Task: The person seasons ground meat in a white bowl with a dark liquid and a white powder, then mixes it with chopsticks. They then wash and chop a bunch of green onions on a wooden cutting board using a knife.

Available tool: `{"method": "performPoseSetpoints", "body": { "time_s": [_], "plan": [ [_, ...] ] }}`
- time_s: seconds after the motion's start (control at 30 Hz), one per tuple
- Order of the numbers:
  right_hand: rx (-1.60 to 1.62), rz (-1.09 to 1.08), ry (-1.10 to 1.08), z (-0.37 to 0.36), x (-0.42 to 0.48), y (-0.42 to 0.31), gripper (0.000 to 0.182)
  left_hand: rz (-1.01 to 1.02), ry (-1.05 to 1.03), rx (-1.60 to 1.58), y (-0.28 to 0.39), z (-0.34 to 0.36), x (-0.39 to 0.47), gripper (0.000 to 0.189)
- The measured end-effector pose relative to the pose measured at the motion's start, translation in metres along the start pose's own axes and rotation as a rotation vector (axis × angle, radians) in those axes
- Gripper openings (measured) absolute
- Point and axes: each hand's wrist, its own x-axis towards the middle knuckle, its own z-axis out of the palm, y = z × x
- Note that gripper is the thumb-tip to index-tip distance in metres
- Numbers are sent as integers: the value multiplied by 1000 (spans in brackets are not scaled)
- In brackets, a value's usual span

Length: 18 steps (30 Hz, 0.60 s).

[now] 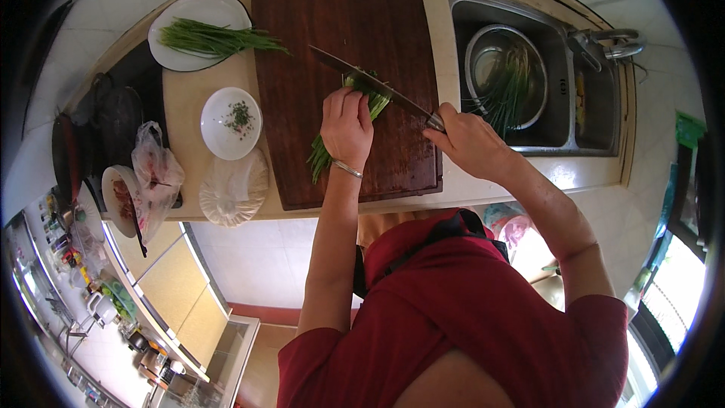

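My right hand [473, 141] grips the handle of a kitchen knife [391, 90], whose long blade slants up and left over a wooden cutting board [351, 11]. Under my left hand [346, 122] a bunch of green chives or similar stalks [376, 106] is pressed to the board. Its other ends [320, 158] stick out below that hand. The blade lies across the top of the bunch, close to my left fingertips, and partly hides the bits there. Whether the edge is in the stalks cannot be seen.
Left of the board, a white plate [164, 59] carries more green stalks [209, 38], which overhang the board. A white bowl [218, 144] holds chopped bits. A plastic-covered round item [232, 195] sits near the counter edge. At right, the sink [512, 8] contains a metal basin [545, 88] with greens.
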Motion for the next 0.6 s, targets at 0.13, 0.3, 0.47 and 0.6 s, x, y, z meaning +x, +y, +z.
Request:
{"method": "performPoseSetpoints", "body": {
  "time_s": [0.13,0.3,0.47,0.6],
  "plan": [
    [-42,82,-87,-5,7,-13,37,0,-3,-1,-2,0,-2,8],
    [-27,86,0,37,29,8,38,-1,-23,-43,-1,-1,-2,8],
    [2,73,79,42,19,6,36,-8,16,-59,-1,0,-1,9],
    [22,60,26,10,5,-4,35,19,34,-41,-2,1,0,9]
  ]
}}
